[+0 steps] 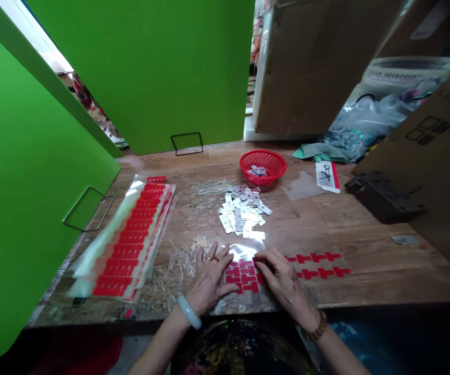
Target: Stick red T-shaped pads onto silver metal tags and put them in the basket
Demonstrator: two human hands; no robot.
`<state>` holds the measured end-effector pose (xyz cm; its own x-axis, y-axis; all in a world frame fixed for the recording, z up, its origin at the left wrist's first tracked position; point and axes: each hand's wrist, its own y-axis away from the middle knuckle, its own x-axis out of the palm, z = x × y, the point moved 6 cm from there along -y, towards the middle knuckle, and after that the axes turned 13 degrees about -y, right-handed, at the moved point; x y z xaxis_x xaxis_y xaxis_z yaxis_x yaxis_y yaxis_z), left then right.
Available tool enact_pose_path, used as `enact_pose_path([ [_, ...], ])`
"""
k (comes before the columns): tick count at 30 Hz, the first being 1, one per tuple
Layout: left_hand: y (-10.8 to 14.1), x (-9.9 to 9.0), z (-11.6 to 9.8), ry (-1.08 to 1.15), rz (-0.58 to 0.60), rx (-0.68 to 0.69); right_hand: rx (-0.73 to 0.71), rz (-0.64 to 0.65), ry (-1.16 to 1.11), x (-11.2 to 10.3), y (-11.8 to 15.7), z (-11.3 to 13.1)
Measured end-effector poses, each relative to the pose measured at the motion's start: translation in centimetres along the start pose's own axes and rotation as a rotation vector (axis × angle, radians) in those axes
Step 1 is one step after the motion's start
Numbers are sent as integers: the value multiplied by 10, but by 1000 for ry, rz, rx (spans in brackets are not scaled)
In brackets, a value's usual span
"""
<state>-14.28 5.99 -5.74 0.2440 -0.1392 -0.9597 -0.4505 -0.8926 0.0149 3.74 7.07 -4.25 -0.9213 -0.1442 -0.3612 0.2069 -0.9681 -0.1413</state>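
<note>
My left hand (210,273) lies on the table with its fingers spread, its fingertips at the left edge of a clear plastic sheet (244,251) bearing red T-shaped pieces (248,276). On the sheet's right side is my right hand (282,278), thumb and forefinger brought together in a pinch. What sits between those fingertips is too small to make out. Rows of similar red T-shaped pieces (319,264) run along the table to the right, partly hidden by the right hand. Just beyond the sheet spreads a loose pile of small silvery white tags (242,213).
A red plastic basket (263,181) with several tags inside stands behind the pile. Stacked sheets of red pieces (131,245) lie at left, with clear plastic scraps (180,260) between. Green boards (150,78) wall the back and left. A dark block (383,198) sits at right.
</note>
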Motion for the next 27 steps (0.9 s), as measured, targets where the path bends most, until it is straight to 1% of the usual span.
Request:
enact_pose_path([
  [7,5,-1,-5,-65,-27,-36,-74,13,125,11,16,3],
  [11,7,-1,-7,-71,-29,-47,-93,-7,207,17,17,1],
  [15,7,-1,-7,-67,-27,-65,-77,-21,244,20,13,1],
  [21,6,-1,-7,-58,-18,-88,-34,-11,215,22,10,1],
  [27,7,-2,-8,-76,-12,-100,-82,-51,100,22,16,1],
])
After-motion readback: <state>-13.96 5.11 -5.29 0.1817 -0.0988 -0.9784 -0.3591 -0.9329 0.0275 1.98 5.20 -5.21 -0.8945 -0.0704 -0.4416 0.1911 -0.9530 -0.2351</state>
